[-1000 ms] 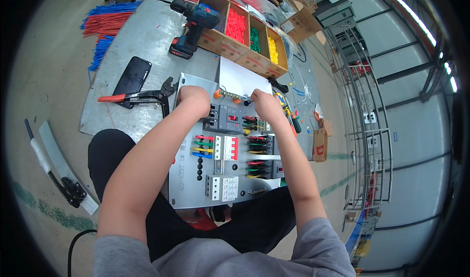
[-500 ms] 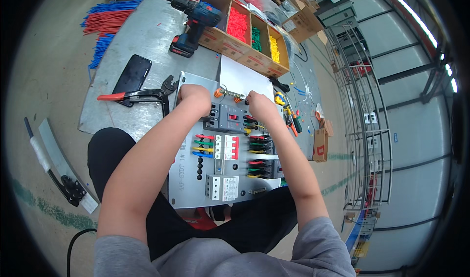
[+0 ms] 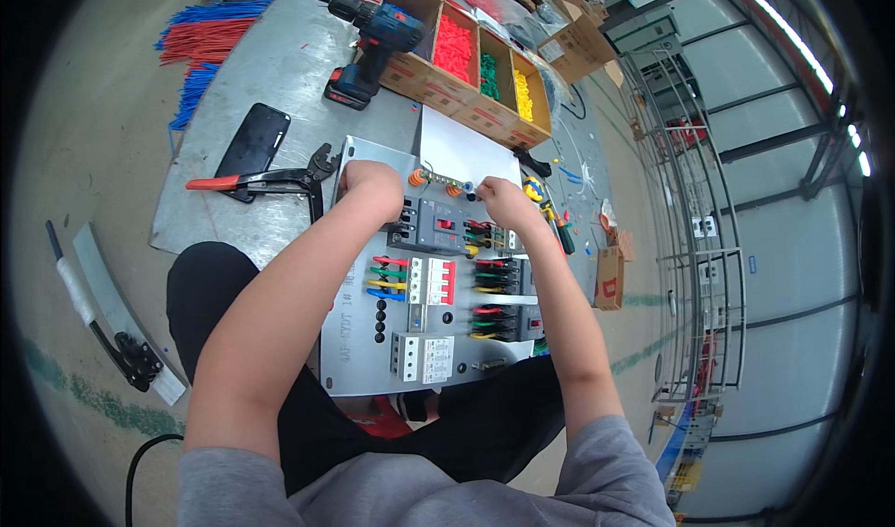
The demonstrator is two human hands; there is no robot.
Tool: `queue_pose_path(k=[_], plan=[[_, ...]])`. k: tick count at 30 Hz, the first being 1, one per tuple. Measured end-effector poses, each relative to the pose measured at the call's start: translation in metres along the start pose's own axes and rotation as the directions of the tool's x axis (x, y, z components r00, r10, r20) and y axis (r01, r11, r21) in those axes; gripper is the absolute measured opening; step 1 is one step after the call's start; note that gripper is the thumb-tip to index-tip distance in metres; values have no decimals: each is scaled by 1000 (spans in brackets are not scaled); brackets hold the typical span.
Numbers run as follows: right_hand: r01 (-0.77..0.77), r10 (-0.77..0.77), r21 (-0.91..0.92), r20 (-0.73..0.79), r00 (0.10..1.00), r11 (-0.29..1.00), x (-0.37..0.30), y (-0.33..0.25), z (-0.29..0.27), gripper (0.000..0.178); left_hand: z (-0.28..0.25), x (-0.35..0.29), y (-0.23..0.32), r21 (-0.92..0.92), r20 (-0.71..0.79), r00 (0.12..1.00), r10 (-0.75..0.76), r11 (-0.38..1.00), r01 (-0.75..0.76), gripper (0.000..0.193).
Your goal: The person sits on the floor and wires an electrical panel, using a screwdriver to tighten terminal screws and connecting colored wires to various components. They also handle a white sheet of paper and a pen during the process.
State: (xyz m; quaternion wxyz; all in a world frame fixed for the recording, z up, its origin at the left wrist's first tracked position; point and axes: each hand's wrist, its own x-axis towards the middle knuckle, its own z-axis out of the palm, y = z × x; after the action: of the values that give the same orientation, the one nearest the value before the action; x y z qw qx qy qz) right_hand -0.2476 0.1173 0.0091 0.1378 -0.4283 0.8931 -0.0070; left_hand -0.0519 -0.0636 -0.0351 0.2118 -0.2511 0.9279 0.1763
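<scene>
A grey metal mounting panel (image 3: 362,369) with electrical parts slopes from the table edge over my lap. My left hand (image 3: 371,191) is curled at its upper left, beside the dark moulded-case circuit breaker (image 3: 438,226); what its fingers hold, if anything, is hidden. A brass busbar (image 3: 438,181) on orange insulators runs across the panel's top. Just past its right end, my right hand (image 3: 506,203) is closed in a pinch, its contents too small to make out. A small blue-and-white piece (image 3: 470,189) shows at that bar end, left of the fingertips.
Crimping pliers (image 3: 266,182) lie over a black phone (image 3: 254,145) at left. A cordless drill (image 3: 373,47) stands by a cardboard box (image 3: 443,87) of red, green and yellow caps. White paper (image 3: 466,145) lies behind the panel, and a yellow-blue tape measure (image 3: 533,189) at right.
My right hand has shifted slightly right, away from the busbar's end, uncovering the small blue-and-white piece there. My left hand has stayed in place.
</scene>
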Motion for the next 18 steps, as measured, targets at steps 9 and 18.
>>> queue_pose_path(k=[9, 18], plan=[[-11, 10, 12, 54, 998, 1000, 10, -10, 9, 33, 1, 3, 0, 35, 21, 1000, 3, 999, -4, 30], [-63, 76, -265, 38, 996, 962, 1, -45, 24, 27, 1, 2, 0, 30, 2, 1000, 7, 1000, -7, 30]])
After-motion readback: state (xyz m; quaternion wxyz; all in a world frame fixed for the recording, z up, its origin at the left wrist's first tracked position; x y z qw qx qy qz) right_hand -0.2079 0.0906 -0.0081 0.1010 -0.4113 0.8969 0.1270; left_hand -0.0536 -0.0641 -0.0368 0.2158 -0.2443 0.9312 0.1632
